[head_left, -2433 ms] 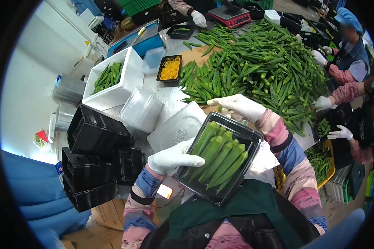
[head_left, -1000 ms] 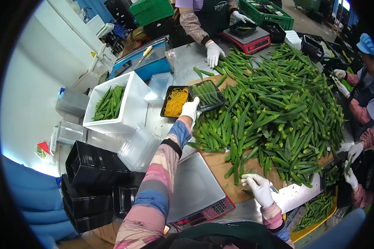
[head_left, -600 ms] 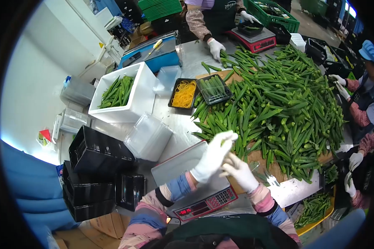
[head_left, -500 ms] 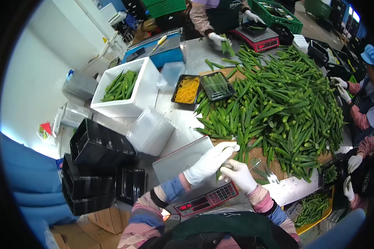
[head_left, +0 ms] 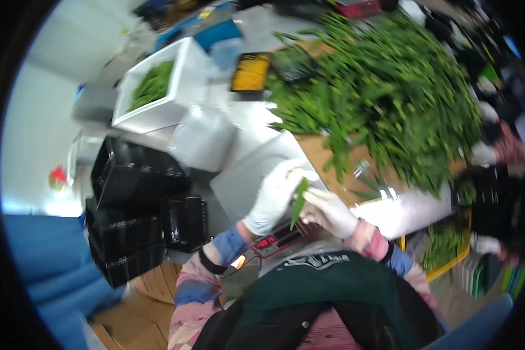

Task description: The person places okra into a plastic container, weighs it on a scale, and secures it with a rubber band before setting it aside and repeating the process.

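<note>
Holding an okra pod point(head_left: 298, 205) between left hand point(head_left: 273, 195) and right hand point(head_left: 332, 214), mid-frame over the scale point(head_left: 248, 169), perhaps for steadiness; with fingers point(head_left: 302, 173) too blurred to tell their exact grip; facing heaped okra point(head_left: 385, 99) at upper right; beside black trays point(head_left: 137, 174) at left, likely stacked to save worktop point(head_left: 248, 116) space.

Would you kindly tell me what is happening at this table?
The person's gloved left hand and right hand have one okra pod between them, over the scale; which hand grips it is unclear. Beyond the scale lies a big okra pile, with a dark tray at its edge, beside yellow bands.
</note>
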Demonstrator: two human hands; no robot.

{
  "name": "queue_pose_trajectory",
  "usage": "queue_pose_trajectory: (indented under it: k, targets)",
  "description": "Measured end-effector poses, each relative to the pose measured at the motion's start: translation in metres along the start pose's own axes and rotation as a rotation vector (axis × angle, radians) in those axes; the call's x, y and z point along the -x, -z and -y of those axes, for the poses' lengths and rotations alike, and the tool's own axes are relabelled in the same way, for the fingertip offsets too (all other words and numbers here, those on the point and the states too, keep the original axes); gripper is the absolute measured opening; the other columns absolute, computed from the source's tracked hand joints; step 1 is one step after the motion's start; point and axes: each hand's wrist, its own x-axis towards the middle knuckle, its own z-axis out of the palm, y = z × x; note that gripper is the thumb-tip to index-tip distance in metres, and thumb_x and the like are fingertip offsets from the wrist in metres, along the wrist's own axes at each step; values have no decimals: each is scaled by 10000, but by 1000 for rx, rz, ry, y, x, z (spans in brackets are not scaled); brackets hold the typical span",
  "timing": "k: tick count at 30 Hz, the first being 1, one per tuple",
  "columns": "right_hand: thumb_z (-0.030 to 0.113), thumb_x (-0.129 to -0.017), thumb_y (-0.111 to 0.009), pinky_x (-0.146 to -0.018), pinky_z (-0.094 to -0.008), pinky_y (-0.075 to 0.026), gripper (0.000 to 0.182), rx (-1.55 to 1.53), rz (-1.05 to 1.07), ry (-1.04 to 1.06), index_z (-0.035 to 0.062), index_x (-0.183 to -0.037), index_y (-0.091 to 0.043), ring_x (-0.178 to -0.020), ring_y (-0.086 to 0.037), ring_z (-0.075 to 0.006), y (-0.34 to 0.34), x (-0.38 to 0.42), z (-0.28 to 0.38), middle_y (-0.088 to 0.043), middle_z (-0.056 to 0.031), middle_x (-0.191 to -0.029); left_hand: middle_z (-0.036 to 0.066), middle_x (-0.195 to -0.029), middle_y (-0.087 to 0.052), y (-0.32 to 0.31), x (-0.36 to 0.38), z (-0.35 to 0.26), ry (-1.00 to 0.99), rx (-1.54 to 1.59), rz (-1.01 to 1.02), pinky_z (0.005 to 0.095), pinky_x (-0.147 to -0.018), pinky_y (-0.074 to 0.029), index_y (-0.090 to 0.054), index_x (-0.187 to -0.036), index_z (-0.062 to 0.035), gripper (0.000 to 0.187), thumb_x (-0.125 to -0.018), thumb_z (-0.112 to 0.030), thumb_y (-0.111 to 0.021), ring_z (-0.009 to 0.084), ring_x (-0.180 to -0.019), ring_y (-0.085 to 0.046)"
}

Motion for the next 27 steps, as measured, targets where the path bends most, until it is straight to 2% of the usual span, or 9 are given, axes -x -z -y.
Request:
queue_pose_trajectory:
  k: [2,4,7,8,10,13,16,21,27]
  targets:
    - [212,-1009,-621,-765,-268,-551,223,80,-27,44,7,-1093,-629,-856,-677,-148,2,2,-6,-679,-69,-976,100,-1188,-675,-10,5,-4,9,-102,-32,299,-955,-501,-559,-1306,27,317,-1036,-138,-554,149,-1096,-619]
    - [175,-995,-632,-814,-275,-568,236,167,-14,35,-17,-1131,-645,-924,-702,-158,9,9,-6,-718,-114,-1039,104,-1224,-672,14,-5,-10,-311,-652,1,308,-985,-487,-610,-1267,34,299,-1031,-144,-574,169,-1111,-620]
    - [112,-972,-643,-815,-269,-569,245,327,-76,135,-24,-1175,-633,-918,-698,-145,41,28,-14,-723,-99,-1029,150,-1253,-668,70,-25,-52,-631,-1096,-541,358,-1052,-453,-630,-1277,31,323,-1028,-168,-577,251,-1163,-625]
    - [97,-966,-646,-814,-268,-569,246,320,-119,153,-24,-1179,-630,-920,-697,-143,56,41,-16,-721,-95,-1035,179,-1270,-658,131,-38,-50,-653,-1179,-661,377,-1063,-445,-625,-1293,29,345,-1021,-180,-587,286,-1167,-622]
    - [69,-952,-651,-807,-263,-568,250,317,-234,165,-20,-1184,-626,-919,-694,-139,81,63,-22,-714,-88,-1043,151,-1199,-697,224,-46,-41,-542,-1283,-774,351,-991,-480,-641,-1267,48,351,-1010,-189,-609,232,-1071,-649]
    - [33,-932,-652,-776,-249,-559,261,277,-443,134,-10,-1187,-621,-895,-687,-132,119,88,-43,-699,-81,-1041,80,-1053,-729,278,-41,-28,-241,-953,-671,299,-872,-503,-689,-1182,46,317,-999,-208,-635,136,-931,-637]
    - [17,-919,-647,-698,-229,-533,264,188,-612,123,1,-1182,-621,-815,-659,-108,154,106,-62,-684,-68,-996,-1,-968,-712,288,-42,-27,-216,-831,-641,225,-799,-478,-726,-1080,15,279,-997,-241,-656,59,-861,-599]
    - [69,-930,-661,-535,-203,-432,199,227,-958,180,20,-1120,-627,-616,-559,-59,195,120,-68,-653,-18,-806,-39,-865,-681,272,-45,-35,-163,-846,-592,209,-724,-455,-737,-990,-6,246,-984,-246,-681,32,-796,-555]
    - [137,-958,-671,-505,-202,-395,118,119,-1024,214,33,-1009,-648,-578,-543,-57,207,121,-62,-631,5,-752,-63,-828,-669,297,-55,-42,-70,-810,-583,205,-662,-435,-751,-945,-22,176,-947,-196,-735,25,-727,-536]
